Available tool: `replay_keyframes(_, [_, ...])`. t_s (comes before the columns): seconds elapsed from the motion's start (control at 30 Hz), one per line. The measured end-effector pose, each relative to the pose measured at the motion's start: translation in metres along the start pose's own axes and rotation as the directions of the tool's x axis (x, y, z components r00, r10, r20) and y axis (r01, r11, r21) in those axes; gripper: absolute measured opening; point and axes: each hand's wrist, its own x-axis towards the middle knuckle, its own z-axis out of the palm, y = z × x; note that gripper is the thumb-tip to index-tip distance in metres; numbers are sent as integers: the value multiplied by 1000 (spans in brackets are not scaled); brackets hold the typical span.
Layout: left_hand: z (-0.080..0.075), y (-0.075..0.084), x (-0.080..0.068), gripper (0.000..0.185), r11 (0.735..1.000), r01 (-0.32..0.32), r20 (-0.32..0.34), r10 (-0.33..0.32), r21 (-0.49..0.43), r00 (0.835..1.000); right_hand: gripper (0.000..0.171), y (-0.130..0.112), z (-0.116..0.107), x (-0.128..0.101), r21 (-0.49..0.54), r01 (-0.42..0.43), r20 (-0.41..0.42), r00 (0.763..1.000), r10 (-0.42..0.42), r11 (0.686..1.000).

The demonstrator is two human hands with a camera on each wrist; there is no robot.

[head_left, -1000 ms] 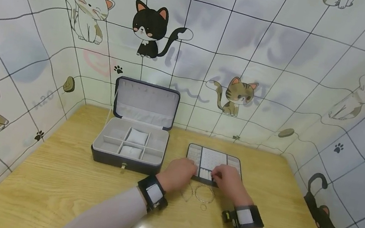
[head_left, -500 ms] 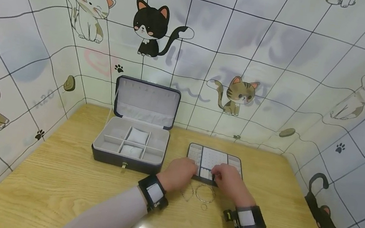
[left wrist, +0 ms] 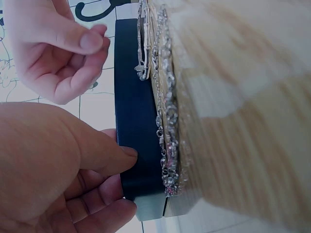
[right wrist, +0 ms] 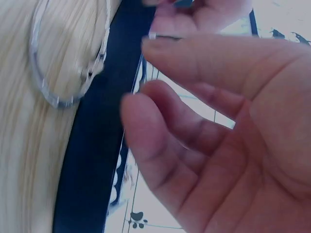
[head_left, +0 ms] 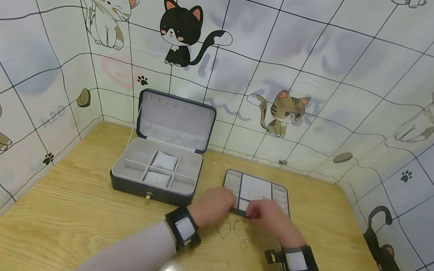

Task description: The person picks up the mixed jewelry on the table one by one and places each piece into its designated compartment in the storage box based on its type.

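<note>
Left hand (head_left: 213,204): the near edge of the one flat dark tray (head_left: 281,195) is touched by the thumb tip; in the left wrist view the thumb (left wrist: 104,158) is pressed against the tray's dark side wall (left wrist: 136,121), with the other fingers curled below it. Whether the tray is actually gripped cannot be told.

Right hand (head_left: 270,217): held just right of the left hand, over the tray's near edge. In the left wrist view a small silvery piece (left wrist: 93,85), too small to identify, seems to be pinched between thumb and fingers. In the right wrist view the fingers (right wrist: 194,63) are seen loosely curled; the pinch itself is not shown there.

Tray: one, lined pale and divided into compartments, lying beyond both hands and touched by the left.

Jewellery on the table: three pieces are counted just before the hands – one bangle (head_left: 240,231), one thin chain (head_left: 223,229) and one small ring (head_left: 242,245).

Jewellery box (head_left: 157,173): one, lid open, to the left of the left hand, well apart; six compartments are counted, two of them filled by white cushions (head_left: 165,160).

Table (head_left: 63,220): one, light wood.
</note>
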Motion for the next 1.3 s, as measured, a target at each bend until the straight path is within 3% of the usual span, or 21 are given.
replay_keyframes(0.2, [-1, 0, 1, 13, 1000, 1, 5, -1, -2, 1000, 20, -5, 1, -3, 36, 67, 118, 991, -71, 997])
replay_keyframes(0.63, [-2, 0, 1, 13, 1000, 9, 8, -9, 13, 1000, 33, -17, 3, -10, 16, 108, 282, 953, -108, 994])
replay_keyframes(0.87, [-2, 1, 0, 13, 1000, 13, 18, -13, 2, 1000, 34, -22, 11, -9, -89, 98, 296, 953, -68, 991])
replay_keyframes(1.3, [-2, 2, 0, 14, 1000, 7, 8, -7, 11, 1000, 30, -25, 20, -8, -110, 123, 265, 960, -91, 986])
